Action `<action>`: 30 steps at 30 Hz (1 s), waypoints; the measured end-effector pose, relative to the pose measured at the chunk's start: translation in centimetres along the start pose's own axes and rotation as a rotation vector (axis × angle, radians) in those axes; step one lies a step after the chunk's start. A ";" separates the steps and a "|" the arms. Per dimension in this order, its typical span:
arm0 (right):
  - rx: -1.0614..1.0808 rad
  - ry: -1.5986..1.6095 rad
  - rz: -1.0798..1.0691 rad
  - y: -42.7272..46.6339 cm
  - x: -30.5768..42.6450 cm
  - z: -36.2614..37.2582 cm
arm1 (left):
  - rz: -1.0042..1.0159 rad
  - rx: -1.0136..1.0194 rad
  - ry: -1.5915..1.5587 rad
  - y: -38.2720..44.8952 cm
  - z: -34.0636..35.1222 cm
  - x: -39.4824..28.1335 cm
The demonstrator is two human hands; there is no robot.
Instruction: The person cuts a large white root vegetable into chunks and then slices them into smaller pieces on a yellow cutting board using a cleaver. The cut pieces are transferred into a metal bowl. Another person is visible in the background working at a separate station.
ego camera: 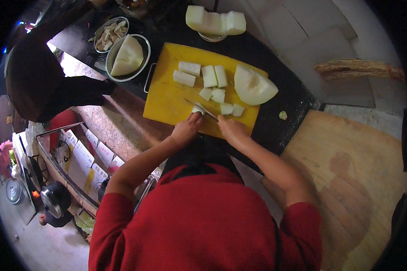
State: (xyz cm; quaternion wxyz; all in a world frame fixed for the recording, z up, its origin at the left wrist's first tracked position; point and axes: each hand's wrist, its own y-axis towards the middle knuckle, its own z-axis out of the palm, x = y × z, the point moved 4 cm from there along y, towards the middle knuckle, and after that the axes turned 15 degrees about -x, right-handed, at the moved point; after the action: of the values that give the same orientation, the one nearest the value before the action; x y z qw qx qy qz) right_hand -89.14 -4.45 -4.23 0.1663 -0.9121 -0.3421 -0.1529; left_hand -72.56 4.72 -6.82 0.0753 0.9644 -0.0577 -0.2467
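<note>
A yellow cutting board (169, 98) lies before me on the dark counter. My right hand (234, 127) grips a kitchen knife (205, 110), its blade slanting up and left across a small piece of pale melon (196, 109). Fingers of my left hand (190, 126) press on that piece, close beside the blade. Beyond the knife lie several cut melon chunks (218, 95) and longer blocks, among them a white block (189, 68) and a greenish block (209, 76). A large melon wedge (254, 85) rests at the board's right side.
Left of the board stand a metal bowl (147, 61) holding a melon wedge (128, 56) and a dish of cut pieces (112, 35). A big melon section (217, 22) sits on a small bowl (212, 37) at the back. A wooden board (325, 145) is at right.
</note>
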 end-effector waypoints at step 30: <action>-0.023 -0.027 -0.106 -2.4 0.8 -2.5 | 0.030 -0.035 0.042 -1.1 0.1 0.2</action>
State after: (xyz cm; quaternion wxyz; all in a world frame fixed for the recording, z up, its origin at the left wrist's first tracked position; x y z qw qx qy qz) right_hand -90.61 -3.35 -1.18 0.1430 -0.8965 -0.3905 -0.1531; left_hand -72.38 5.81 -7.16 0.0972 0.9670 -0.0660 -0.2260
